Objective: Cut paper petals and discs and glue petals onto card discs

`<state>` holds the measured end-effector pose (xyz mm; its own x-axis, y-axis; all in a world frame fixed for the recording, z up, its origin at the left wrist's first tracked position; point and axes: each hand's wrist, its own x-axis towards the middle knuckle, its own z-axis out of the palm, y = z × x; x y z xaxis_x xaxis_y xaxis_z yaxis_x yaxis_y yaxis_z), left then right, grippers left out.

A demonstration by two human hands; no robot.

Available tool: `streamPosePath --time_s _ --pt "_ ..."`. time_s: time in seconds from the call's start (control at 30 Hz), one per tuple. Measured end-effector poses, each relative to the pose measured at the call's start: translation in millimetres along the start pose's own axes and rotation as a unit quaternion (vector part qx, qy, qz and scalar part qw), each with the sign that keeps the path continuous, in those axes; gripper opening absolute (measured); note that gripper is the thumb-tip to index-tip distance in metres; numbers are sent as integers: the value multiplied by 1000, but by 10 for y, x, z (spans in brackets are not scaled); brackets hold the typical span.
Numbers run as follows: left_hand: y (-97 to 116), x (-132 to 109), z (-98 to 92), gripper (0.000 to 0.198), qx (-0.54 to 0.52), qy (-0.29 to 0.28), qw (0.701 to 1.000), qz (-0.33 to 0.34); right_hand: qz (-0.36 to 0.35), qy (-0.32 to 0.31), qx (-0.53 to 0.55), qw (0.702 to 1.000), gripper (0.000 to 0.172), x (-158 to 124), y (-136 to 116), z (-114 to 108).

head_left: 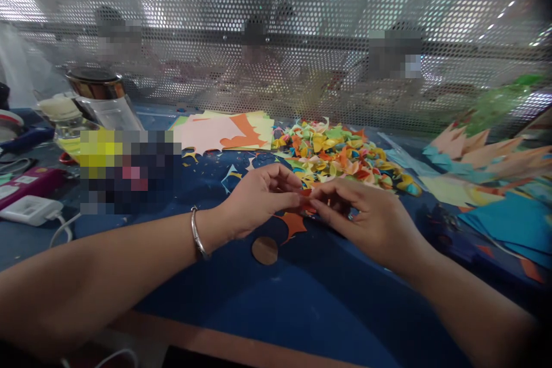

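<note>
Paper-craft workshop, as indicated by a table (280, 299) with sheets (202, 131), offcuts (294, 224) and a heap of small paper pieces (340, 155); 3 people (110, 52) show through the perforated screen (302, 86) behind.

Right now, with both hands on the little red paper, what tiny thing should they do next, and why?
Maybe gently fold the red paper: the left hand and right hand both pinch it, and the pile of colorful paper pieces just beyond them looks curled and folded.
</note>
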<state>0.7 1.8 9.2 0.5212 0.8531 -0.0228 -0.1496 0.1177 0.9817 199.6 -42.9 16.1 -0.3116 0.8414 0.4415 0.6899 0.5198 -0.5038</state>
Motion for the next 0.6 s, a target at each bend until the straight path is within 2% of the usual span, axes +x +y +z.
streamPosePath --time_s 0.17,0.27,0.43,0.6 --pt "17 1 -6 20 -48 8 998 -48 -5 -2 -3 1000 17 -3 9 2" --pt "-8 9 -18 24 -32 12 999 -36 -6 -2 -1 1000 17 -4 12 12" --pt "-32 30 -40 23 91 21 993 72 2 -3 10 1000 14 -12 29 27" --pt "-3 -15 -54 13 217 19 958 185 59 9 66 996 16 -26 22 33"
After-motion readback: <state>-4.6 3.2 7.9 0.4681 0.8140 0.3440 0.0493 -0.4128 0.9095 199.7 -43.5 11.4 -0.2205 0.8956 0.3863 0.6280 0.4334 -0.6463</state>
